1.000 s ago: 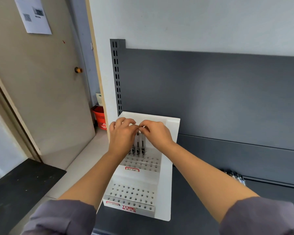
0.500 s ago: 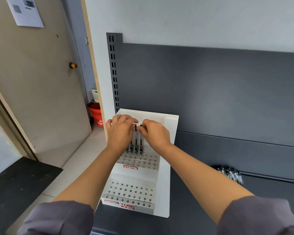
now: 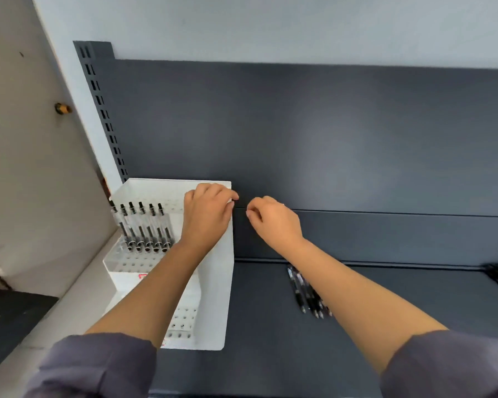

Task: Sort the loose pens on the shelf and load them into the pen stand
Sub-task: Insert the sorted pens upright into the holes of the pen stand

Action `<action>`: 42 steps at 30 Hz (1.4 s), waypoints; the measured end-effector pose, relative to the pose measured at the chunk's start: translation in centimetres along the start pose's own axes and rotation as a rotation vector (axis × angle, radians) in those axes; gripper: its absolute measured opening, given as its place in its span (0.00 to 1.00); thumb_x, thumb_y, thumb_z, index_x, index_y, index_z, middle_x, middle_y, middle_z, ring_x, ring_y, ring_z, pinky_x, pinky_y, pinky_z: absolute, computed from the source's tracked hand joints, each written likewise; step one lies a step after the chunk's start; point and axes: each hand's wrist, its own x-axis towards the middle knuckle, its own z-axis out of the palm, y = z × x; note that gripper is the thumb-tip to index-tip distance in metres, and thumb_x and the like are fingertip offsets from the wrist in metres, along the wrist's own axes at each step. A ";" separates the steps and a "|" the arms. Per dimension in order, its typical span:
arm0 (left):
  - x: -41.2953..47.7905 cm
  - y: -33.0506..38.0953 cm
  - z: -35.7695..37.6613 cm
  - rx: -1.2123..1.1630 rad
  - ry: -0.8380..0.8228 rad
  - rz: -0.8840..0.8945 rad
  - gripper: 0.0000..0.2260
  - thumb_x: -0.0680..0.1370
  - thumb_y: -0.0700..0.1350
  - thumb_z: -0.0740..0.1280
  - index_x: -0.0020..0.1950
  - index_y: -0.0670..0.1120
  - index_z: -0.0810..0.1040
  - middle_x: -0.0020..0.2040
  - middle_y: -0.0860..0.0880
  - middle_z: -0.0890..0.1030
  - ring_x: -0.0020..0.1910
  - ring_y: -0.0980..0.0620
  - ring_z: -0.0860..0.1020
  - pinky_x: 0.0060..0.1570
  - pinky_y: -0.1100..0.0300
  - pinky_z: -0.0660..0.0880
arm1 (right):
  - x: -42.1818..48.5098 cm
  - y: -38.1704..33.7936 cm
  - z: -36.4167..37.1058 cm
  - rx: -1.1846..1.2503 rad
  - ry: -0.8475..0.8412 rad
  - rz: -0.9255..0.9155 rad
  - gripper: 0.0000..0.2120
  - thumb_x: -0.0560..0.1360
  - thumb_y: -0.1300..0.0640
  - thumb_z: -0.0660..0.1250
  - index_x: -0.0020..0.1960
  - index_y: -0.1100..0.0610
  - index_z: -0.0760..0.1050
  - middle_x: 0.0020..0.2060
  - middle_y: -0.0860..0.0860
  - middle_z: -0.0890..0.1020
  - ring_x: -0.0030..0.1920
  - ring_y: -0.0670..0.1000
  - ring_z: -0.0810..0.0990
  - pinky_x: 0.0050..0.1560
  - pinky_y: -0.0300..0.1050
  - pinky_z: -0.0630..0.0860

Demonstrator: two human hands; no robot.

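Two hands are now leaving the pens: the left hand [image 3: 206,215] is resting with curled fingers [image 3: 233,204] on the pen stand [image 3: 213,282] wall, holding nothing, while the right hand [image 3: 273,222], half-closed and empty, is moving away. Six pens [image 3: 144,225] are standing in the back row. Loose pens [image 3: 306,294] are lying on the shelf [image 3: 265,326], probably next.
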 end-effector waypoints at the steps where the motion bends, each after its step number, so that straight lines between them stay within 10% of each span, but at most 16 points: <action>1: -0.1 1.4 0.9 -0.021 -0.019 0.015 0.08 0.77 0.41 0.64 0.53 0.48 0.80 0.52 0.50 0.80 0.56 0.46 0.73 0.53 0.54 0.63 | -0.5 1.8 -0.3 -0.008 -0.030 0.016 0.11 0.80 0.51 0.57 0.55 0.52 0.76 0.48 0.50 0.77 0.47 0.55 0.77 0.41 0.46 0.74; 23: -6.7 7.7 19.4 0.003 -0.849 -0.279 0.21 0.78 0.52 0.61 0.69 0.49 0.67 0.64 0.46 0.73 0.64 0.44 0.68 0.60 0.51 0.68 | -4.9 16.6 7.4 -0.204 -0.636 0.245 0.16 0.77 0.49 0.63 0.63 0.52 0.74 0.60 0.54 0.73 0.61 0.59 0.72 0.57 0.52 0.70; 42: -5.7 8.1 23.8 -0.330 -0.791 -0.603 0.17 0.77 0.43 0.60 0.66 0.49 0.68 0.60 0.48 0.77 0.62 0.45 0.71 0.57 0.52 0.65 | -3.6 16.1 10.2 -0.216 -0.650 0.432 0.20 0.76 0.49 0.64 0.66 0.55 0.71 0.62 0.55 0.70 0.66 0.57 0.67 0.63 0.54 0.65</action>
